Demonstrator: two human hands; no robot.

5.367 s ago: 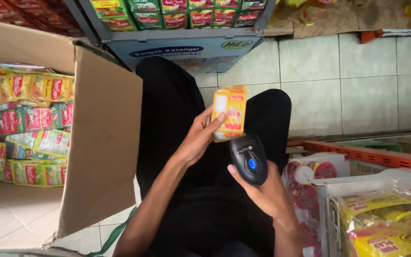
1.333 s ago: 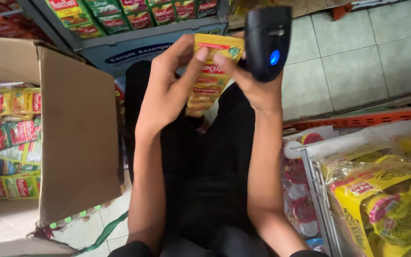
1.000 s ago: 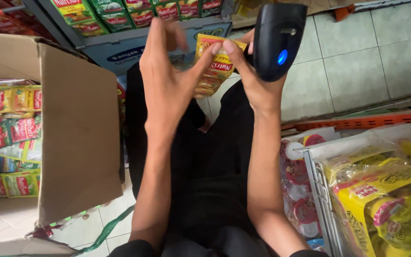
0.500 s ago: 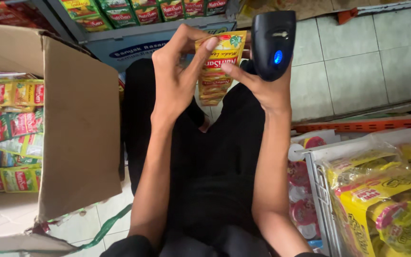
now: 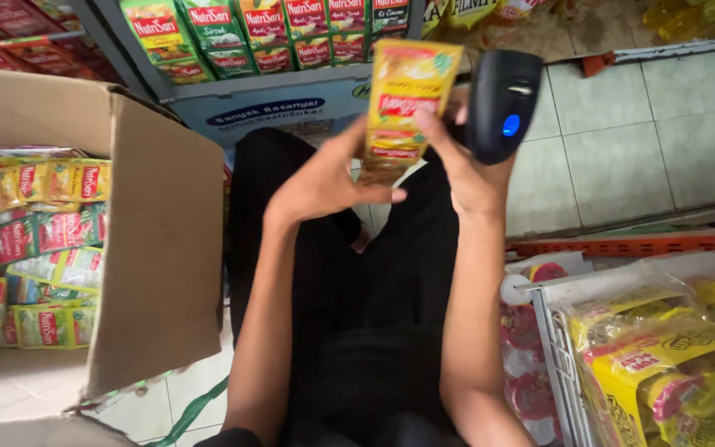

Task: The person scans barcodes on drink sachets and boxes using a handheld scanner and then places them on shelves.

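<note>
While the left hand (image 5: 324, 178) holds up a strip of yellow-and-orange sachets (image 5: 403, 103) — thumb lying across the lower end, fingers hidden behind it, so how tightly they curl I cannot tell — the right hand (image 5: 465, 161) is wrapped around a black handheld scanner (image 5: 502, 103) and also pinches the strip's edge with a fingertip. The scanner stands upright just beside the sachets, its small blue light glowing, its face turned toward the camera rather than at the packet. By my reading the work is midway: this one strip is out of the cardboard box (image 5: 163, 248) at the left and raised in front of the shelf of packets (image 5: 283, 33), being looked over or scanned. The box is full of similar yellow, green and red sachets (image 5: 39, 240) — so plenty looks left to handle. At the right a white wire basket (image 5: 552, 331) holds bagged yellow goods.
</note>
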